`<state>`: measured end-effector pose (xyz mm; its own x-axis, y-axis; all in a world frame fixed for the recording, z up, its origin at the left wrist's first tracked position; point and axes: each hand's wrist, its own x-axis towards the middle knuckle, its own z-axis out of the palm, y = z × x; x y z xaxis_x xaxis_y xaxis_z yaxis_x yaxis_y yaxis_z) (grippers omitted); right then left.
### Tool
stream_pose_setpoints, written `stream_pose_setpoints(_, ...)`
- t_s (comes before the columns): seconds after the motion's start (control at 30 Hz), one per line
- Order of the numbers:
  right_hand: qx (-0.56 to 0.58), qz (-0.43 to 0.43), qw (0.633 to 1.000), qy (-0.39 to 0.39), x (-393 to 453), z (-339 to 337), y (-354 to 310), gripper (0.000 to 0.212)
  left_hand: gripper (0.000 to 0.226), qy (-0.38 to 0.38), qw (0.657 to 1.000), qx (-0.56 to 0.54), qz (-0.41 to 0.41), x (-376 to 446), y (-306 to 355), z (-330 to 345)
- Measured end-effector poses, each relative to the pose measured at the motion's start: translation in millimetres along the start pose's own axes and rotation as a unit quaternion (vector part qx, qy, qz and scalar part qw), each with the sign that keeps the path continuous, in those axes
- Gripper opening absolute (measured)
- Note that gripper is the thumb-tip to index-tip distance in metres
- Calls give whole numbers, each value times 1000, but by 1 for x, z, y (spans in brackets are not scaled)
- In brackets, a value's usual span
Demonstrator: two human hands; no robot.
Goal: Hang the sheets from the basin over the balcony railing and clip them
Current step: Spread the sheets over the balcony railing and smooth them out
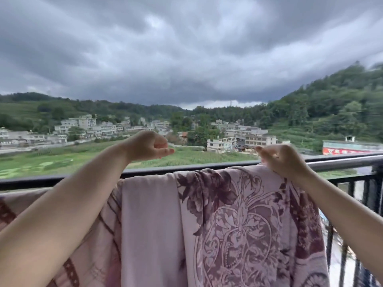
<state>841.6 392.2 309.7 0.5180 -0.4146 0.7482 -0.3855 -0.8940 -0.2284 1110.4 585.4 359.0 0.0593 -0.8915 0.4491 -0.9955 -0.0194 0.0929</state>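
Pink sheet (238,224), purple floral pattern

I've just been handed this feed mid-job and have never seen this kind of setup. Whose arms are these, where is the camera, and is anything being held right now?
There is no machine here: the two bare arms belong to a person, and the single picture comes from a wide-angle camera worn on that person's head, looking forward over a balcony.

The dark bar across the frame is the railing. A pink patterned sheet is draped over it, and more pink cloth hangs to its left.

The left hand is raised above the railing, fingers curled, holding nothing that I can see. The right hand is at the sheet's top edge on the railing; its fingers seem to grip the cloth there, though that is hard to be sure of.

No clips and no basin are in view. Beyond lie fields, village houses, hills and dark clouds.
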Motion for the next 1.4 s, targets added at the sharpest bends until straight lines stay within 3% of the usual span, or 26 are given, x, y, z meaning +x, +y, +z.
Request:
stream_pose_setpoints(0.13, -60, 5, 994, 92, -40, 1, 7, 88, 29, 16, 998, 30, 43, -2, 9, -1)
stream_pose_setpoints(0.27, -117, 178, 969, 125, -88, 4, 32, 104, 58, 49, 984, 111, 133, -6, 32, -3)
stream_pose_setpoints(0.37, -67, 276, 957, 65, -115, 9, 47, 115, 55, 5, 973, 162, 162, -4, 82, 18)
stream_pose_setpoints(0.4, -30, 284, 957, 52, -120, 10, 47, 103, 55, -23, 973, 171, 150, -3, 103, 31)
stream_pose_setpoints(0.47, 10, 282, 959, 33, -124, 10, 40, 49, 58, -46, 970, 200, 133, -3, 135, 64)
stream_pose_setpoints(0.5, 37, 279, 959, 32, -125, 12, 41, 32, 58, -42, 967, 220, 125, -4, 145, 79)
stream_pose_setpoints(0.63, -37, 269, 961, 55, -119, -10, 42, 32, 56, -2, 960, 275, 58, 1, 155, 108)
stream_pose_setpoints(0.8, -206, 246, 930, 179, -62, -94, 58, 22, 55, -21, 963, 269, 8, 0, 163, 109)
stream_pose_setpoints(1.0, -200, 292, 898, 260, 48, -163, 94, 27, 57, -27, 969, 228, -86, 9, 178, 101)
stream_pose_setpoints(1.07, -150, 281, 926, 203, 67, -153, 109, 28, 58, -7, 969, 213, -129, 16, 194, 99)
stream_pose_setpoints(1.13, -121, 225, 967, -9, 66, -126, 126, 31, 62, 16, 967, 206, -146, 26, 218, 101)
stream_pose_setpoints(1.2, -124, 185, 933, -281, 47, -98, 141, 31, 62, 41, 971, 185, -148, 39, 242, 110)
stream_pose_setpoints(1.23, -144, 170, 908, -356, 34, -90, 148, 28, 60, 47, 972, 175, -151, 47, 257, 117)
stream_pose_setpoints(1.27, -167, 127, 909, -360, 24, -87, 154, 26, 58, 52, 973, 168, -151, 56, 270, 127)
stream_pose_setpoints(1.33, -158, 27, 951, -265, 8, -92, 165, 33, 51, 61, 971, 177, -150, 71, 291, 146)
stream_pose_setpoints(1.4, -25, -6, 988, -154, -10, -110, 176, 30, 48, 81, 966, 189, -158, 83, 304, 157)
